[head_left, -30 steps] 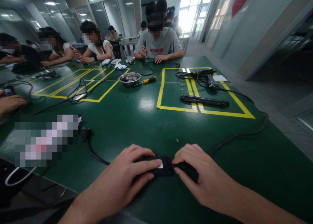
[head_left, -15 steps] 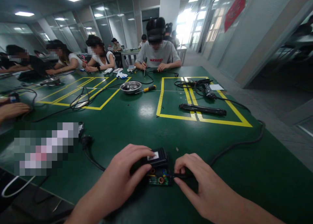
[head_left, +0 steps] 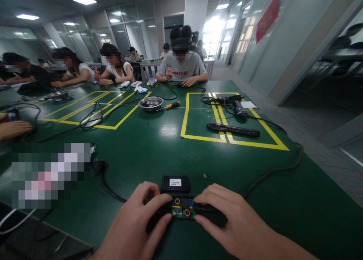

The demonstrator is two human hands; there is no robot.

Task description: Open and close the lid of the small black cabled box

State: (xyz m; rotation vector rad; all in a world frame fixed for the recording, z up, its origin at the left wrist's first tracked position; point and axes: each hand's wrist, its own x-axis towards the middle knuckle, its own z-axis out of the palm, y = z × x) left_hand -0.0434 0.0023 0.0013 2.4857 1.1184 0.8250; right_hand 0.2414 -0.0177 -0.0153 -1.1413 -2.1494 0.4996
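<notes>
Between my hands lies a green circuit board (head_left: 181,211) with copper coils, in a dark shallow casing with a black cable leaving at each end. My left hand (head_left: 141,214) grips the left end of the board's casing between thumb and fingers. At the opposite end, my right hand (head_left: 221,214) pinches the casing's right edge near the cable. Just beyond the board, a black ribbed cover (head_left: 176,184) with a white label rests on the table, apart from both hands. My palms hide parts of the cables.
A metal bowl (head_left: 151,104) and a yellow-handled screwdriver (head_left: 172,105) are farther off. Inside yellow tape at right lie a black tube (head_left: 233,130) and a corded tool (head_left: 241,110). A black plug (head_left: 98,165) sits at left. A person (head_left: 181,65) works opposite.
My left hand has let go of the black cover, which now lies beyond the board. Both hands now hold the board's casing at its ends.
</notes>
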